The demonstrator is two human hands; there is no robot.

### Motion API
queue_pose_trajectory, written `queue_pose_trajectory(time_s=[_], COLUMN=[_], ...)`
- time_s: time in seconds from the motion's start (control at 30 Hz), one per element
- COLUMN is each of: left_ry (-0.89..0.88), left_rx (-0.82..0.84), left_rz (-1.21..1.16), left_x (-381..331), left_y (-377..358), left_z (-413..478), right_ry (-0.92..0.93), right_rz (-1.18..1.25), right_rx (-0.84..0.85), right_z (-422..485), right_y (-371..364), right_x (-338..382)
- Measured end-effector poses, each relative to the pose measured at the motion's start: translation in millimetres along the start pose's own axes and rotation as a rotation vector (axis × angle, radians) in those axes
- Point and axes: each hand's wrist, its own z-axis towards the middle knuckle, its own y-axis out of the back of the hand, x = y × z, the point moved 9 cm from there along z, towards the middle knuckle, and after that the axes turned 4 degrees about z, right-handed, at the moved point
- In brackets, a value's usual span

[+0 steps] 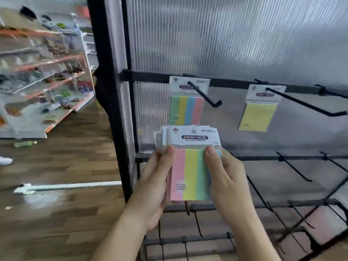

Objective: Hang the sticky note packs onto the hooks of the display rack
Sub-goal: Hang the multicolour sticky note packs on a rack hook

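Observation:
A stack of sticky note packs (190, 166) with pink, yellow and green stripes and white header cards is held upright in front of the display rack (150, 77). My left hand (156, 183) grips its left side, thumb on the front. My right hand (224, 178) grips the right side, thumb pressed on the top pack. A striped pack (185, 110) hangs on the left black hook (205, 96) of the upper bar. A yellow pack (258, 113) hangs on the hook (305, 104) to its right.
Several bare black hooks (293, 166) stick out from the lower bars. A ribbed translucent panel (226, 34) backs the rack. Store shelves (47, 72) with goods stand at the left over a wooden floor; a white strip (66, 186) lies on it.

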Motion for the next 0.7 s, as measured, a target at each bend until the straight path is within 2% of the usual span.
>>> queue_pose_trajectory(time_s=[0.33,0.7], left_ry=[-0.090,-0.164], left_rx=[-0.287,-0.388], left_rz=[-0.038,-0.005], left_x=[4.6,-14.2], left_y=[-13.2,5.1], left_z=[-18.0,-32.7], right_ry=[0.094,0.508], right_rz=[0.097,-0.156], right_rx=[0.153,0.166], right_z=[7.2,0.7], right_y=[25.1,17.1], right_x=[10.6,70.1])
